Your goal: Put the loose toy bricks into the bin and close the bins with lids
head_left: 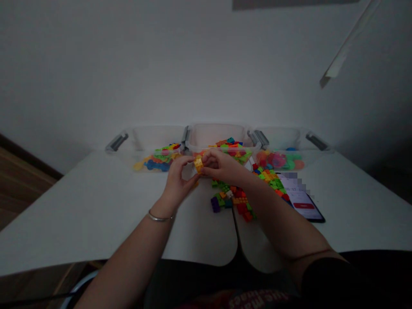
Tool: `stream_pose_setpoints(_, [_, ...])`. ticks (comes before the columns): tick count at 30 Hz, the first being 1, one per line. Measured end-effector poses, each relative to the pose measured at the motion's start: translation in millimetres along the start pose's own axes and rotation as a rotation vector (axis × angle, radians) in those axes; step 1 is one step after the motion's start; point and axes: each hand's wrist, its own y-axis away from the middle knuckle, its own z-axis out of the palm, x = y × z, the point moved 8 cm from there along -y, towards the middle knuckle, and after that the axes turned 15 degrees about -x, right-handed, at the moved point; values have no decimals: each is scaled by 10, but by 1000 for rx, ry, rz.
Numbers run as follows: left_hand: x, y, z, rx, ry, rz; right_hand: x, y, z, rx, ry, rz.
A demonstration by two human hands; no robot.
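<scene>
- The left hand (174, 180) pinches a yellow block (198, 164) between thumb and fingertips, its grip narrow.
- The right hand (222, 166) holds the same block from the other side, fingers curled and thumb against it.
- The yellow block is raised above the worktop (96, 214), in front of the middle bin (222, 129).
- Loose coloured bricks (240, 201) lie on the worktop below and beside the right forearm.
- A phone (304, 205) lies to the right of those bricks, its screen lit.
- The left bin (157, 136) and right bin (283, 137) flank the middle one; all three hold colourful pieces.
- A bracelet (158, 218) circles the left wrist.
</scene>
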Motion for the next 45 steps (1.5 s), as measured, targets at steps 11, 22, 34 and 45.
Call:
stream_pose_setpoints(11, [-122,-24,110,-165,50,-52,-271,260,-448,309,255,-31])
stream_pose_setpoints(22, [-226,25,411,-502,20,-52,-332,644,-1020,625,808,207])
stream_pose_setpoints(34, [-326,91,489,-598,-104,-154,-94,422,-914,412,1056,484])
stream_pose_setpoints(45, [-413,182,568,-688,-155,-190,-28,318,-775,276,1072,490])
